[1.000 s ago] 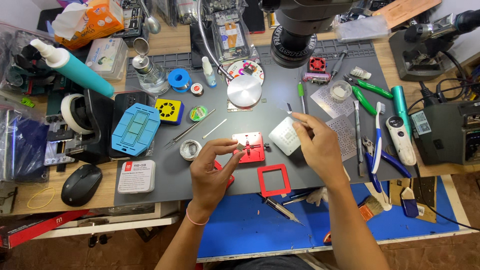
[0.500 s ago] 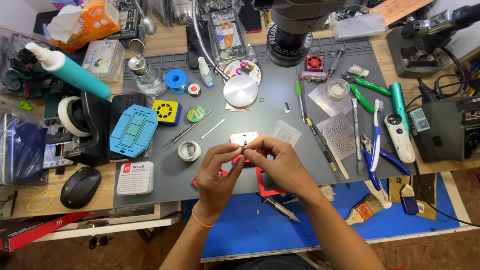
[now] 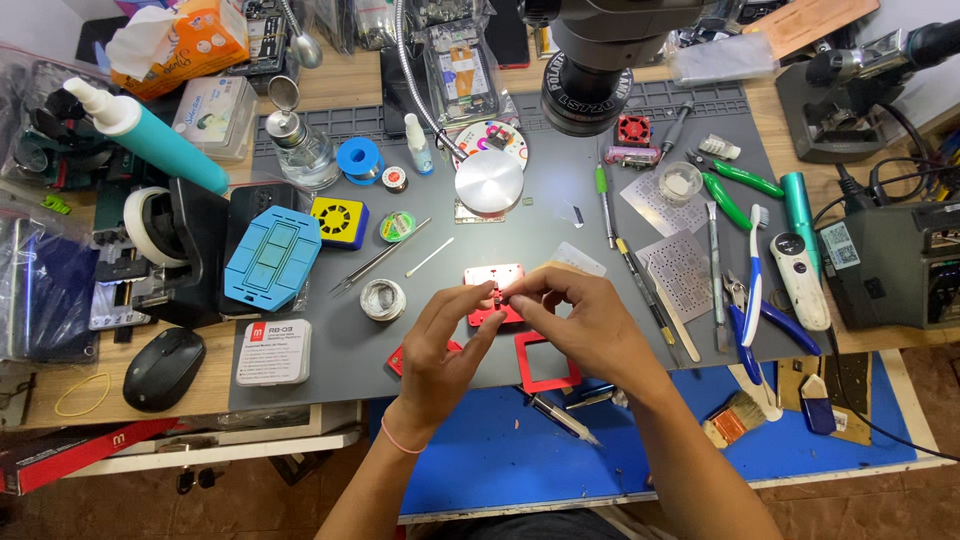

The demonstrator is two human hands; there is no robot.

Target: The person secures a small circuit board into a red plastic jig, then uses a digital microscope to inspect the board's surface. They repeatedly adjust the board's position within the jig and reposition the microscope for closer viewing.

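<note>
Both my hands meet over a small red square fixture point(image 3: 492, 290) with a pale top, lying on the grey work mat point(image 3: 560, 215). My left hand point(image 3: 440, 345) pinches at its middle from the left with thumb and forefinger. From the right, my right hand point(image 3: 580, 320) closes its fingertips on the same spot; whatever tiny part sits between the fingertips is hidden. A red square frame point(image 3: 545, 362) lies just below my right hand. Another red piece point(image 3: 398, 358) shows under my left wrist.
Tweezers point(image 3: 380, 262) and a solder wire spool point(image 3: 382, 298) lie left of the fixture. A blue moulded holder point(image 3: 272, 256), a round metal disc point(image 3: 489, 182), stencils point(image 3: 680, 262), screwdrivers and pliers point(image 3: 748, 300) crowd the mat. A microscope head point(image 3: 590, 70) hangs above; a mouse point(image 3: 163, 367) sits left.
My right hand came back from the right side of the mat to the red fixture and now meets my left hand over it. The view has shifted slightly.
</note>
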